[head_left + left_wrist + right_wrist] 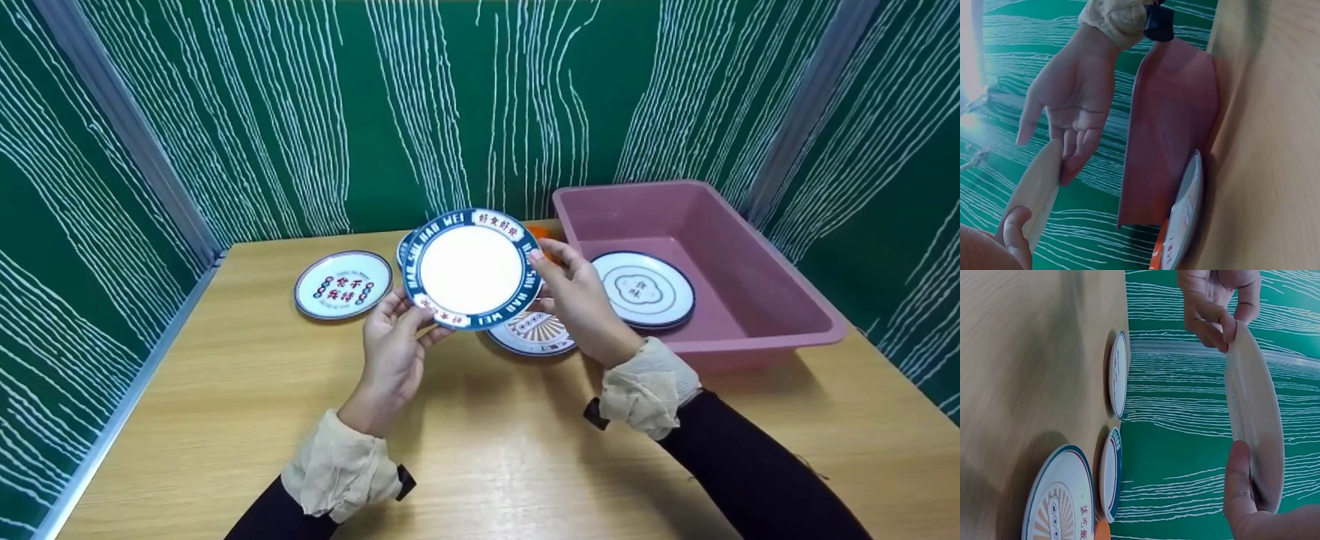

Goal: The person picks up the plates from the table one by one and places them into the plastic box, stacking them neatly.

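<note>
A round plate (472,270), white in the middle with a blue lettered rim, is held up above the table and tilted toward the head camera. At its lower left edge, the left hand (395,352) pinches the rim, thumb on top. Opposite, the right hand (589,304) holds the right edge, thumb at the rim and fingers behind. Both wrist views show the plate's pale side, with the left hand (1216,306) gripping one end in the right wrist view. Partly hidden beneath the held plate lies a sunburst-patterned plate (534,337).
A white plate (343,285) with red characters lies left on the wooden table (247,420). Another blue-rimmed plate (1111,475) sits behind the held one, beside an orange object (1103,530). On the right, a pink tub (780,277) contains white plates (645,292), apparently stacked.
</note>
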`<state>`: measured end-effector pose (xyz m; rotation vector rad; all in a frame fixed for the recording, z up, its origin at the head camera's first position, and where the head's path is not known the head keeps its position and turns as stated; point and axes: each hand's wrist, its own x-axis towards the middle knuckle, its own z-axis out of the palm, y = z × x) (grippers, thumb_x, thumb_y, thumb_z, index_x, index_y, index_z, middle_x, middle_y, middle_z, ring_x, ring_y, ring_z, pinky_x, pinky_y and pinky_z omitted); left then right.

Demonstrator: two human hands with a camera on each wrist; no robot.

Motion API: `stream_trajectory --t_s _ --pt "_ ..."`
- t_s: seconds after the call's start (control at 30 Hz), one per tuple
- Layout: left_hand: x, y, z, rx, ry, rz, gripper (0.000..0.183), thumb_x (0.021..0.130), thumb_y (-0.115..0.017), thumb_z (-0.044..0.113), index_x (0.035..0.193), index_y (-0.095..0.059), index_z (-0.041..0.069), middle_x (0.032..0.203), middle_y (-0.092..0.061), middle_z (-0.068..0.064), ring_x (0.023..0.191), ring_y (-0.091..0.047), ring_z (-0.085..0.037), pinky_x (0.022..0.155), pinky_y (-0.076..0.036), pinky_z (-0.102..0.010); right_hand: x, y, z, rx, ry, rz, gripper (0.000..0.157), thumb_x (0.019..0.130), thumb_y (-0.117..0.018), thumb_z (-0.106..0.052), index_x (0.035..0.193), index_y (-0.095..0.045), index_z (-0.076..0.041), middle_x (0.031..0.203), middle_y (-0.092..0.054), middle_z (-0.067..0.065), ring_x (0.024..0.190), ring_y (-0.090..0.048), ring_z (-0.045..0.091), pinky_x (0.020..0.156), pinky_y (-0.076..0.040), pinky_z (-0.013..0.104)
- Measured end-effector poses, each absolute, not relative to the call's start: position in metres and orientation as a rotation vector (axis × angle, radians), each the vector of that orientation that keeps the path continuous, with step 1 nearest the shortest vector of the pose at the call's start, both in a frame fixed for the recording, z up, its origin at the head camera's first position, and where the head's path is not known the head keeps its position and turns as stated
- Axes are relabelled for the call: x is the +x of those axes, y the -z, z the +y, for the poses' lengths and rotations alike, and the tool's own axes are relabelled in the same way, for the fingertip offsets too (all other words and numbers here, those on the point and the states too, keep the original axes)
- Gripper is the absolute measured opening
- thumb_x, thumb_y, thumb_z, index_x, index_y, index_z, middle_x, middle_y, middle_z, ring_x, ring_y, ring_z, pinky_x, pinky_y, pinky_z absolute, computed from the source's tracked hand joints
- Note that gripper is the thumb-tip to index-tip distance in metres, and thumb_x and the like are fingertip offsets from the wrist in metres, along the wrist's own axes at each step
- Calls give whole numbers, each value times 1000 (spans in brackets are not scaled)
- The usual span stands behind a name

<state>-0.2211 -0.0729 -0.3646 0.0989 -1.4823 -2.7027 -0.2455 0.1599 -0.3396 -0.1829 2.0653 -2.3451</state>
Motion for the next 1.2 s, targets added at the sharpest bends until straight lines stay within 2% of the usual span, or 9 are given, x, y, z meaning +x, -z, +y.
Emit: stream_trajectory --t_s 0.17,0.27,0.43,0.63,0.87,1.2 --pt "-219 370 -66 90 2727 -1425 41 94 -53 -12 134 -45 -2 115 -48 -15 87 -64 -21 71 -62 -27 -243 343 157 -155 2414 1962 53 107 -55 -29 154 -37 -14 127 -56 19 88 -69 23 75 -63 34" --pt "-218 371 -65 94 2745 -1397 41 94 -53 -12 133 -44 -2 115 -49 -14 87 -64 -21 71 -62 -27 -242 344 156 -150 2443 1901 50 108 -52 -21 155 -36 -16 130 -55 18 85 -69 23 72 -63 33" --pt "-217 372 -63 91 2773 -1365 42 94 -53 -12 133 -42 -2 117 -49 -15 87 -64 -20 72 -62 -27 -241 348 154 -169 2487 1832 47 109 -45 -11 155 -39 -16 137 -56 18 92 -70 26 78 -63 38" --pt "-217 371 -63 101 2772 -1372 43 94 -55 -12 134 -42 -1 117 -51 -16 87 -65 -21 72 -63 -28 -241 348 153 -184 2492 1843 45 109 -43 -8 154 -40 -15 135 -58 19 95 -70 27 81 -63 41" --pt "-219 371 -65 132 2735 -1443 45 95 -58 -8 136 -42 0 120 -52 -16 92 -68 -23 78 -64 -36 -240 346 153 -160 2474 1848 46 109 -42 -8 155 -39 -17 134 -58 20 97 -70 30 82 -63 44" --pt "-233 374 -81 113 2591 -1564 25 99 -59 3 123 -53 1 111 -55 -11 84 -66 -20 69 -63 -32 -241 337 156 -109 2493 1892 47 109 -38 -7 156 -37 -15 136 -53 18 91 -67 24 75 -63 38"
